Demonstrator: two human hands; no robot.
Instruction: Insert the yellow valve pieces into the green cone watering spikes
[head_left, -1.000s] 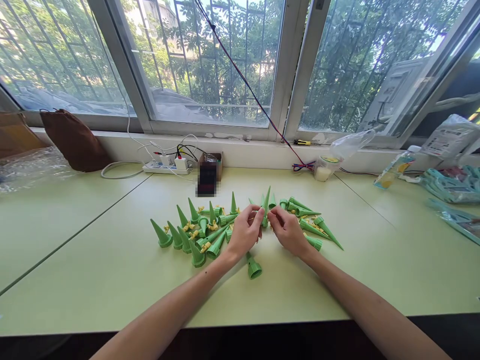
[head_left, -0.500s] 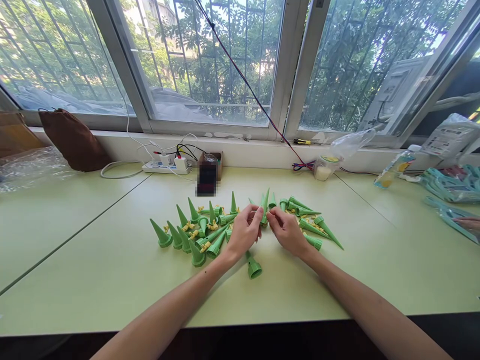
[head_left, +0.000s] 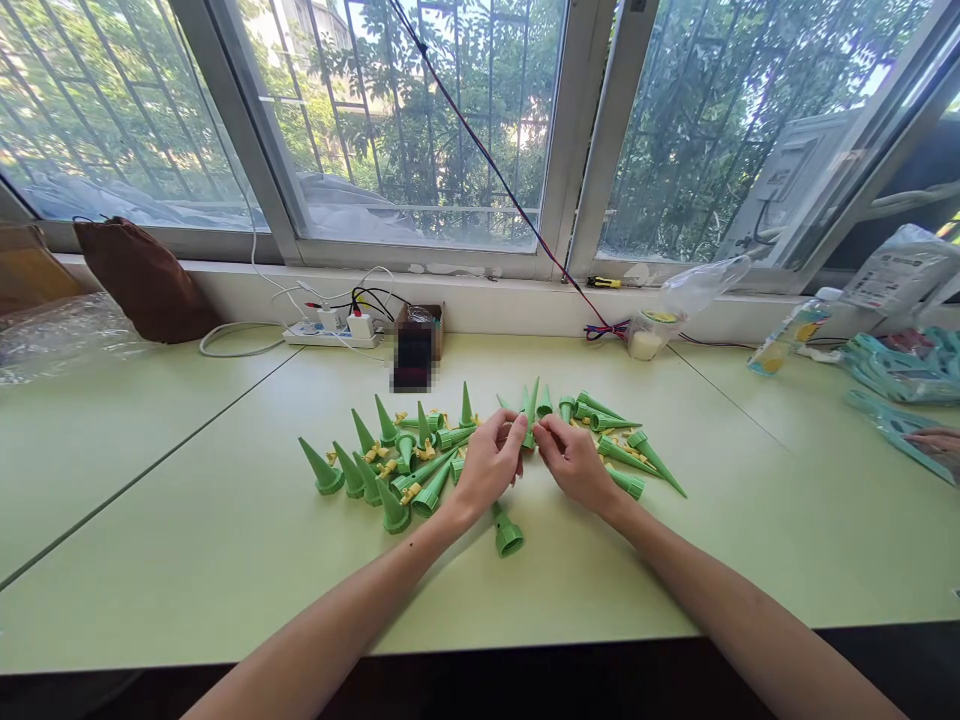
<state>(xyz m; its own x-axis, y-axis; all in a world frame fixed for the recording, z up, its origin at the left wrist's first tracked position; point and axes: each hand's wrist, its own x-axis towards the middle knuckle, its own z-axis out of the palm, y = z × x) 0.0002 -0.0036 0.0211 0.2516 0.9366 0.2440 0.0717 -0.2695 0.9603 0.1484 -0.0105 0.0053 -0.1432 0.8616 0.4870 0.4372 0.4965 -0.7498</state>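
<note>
My left hand (head_left: 489,466) and my right hand (head_left: 576,462) meet over the middle of a pale green table (head_left: 225,520). Both pinch one green cone-shaped spike (head_left: 530,412) that points up between their fingertips. To the left lies a heap of several green spikes with small yellow parts (head_left: 390,460). More green spikes (head_left: 626,450) lie to the right of my right hand. One single green spike (head_left: 507,532) lies on the table just below my left wrist.
Along the window sill stand a power strip with cables (head_left: 334,330), a small dark box (head_left: 415,352) and a plastic cup in a bag (head_left: 651,335). A brown pouch (head_left: 142,280) sits far left. Packaged goods (head_left: 904,365) and another person's hand (head_left: 937,440) are at the right edge.
My hands stay almost in place on the held spike. Another person's hand has come a little further into view at the right edge.
</note>
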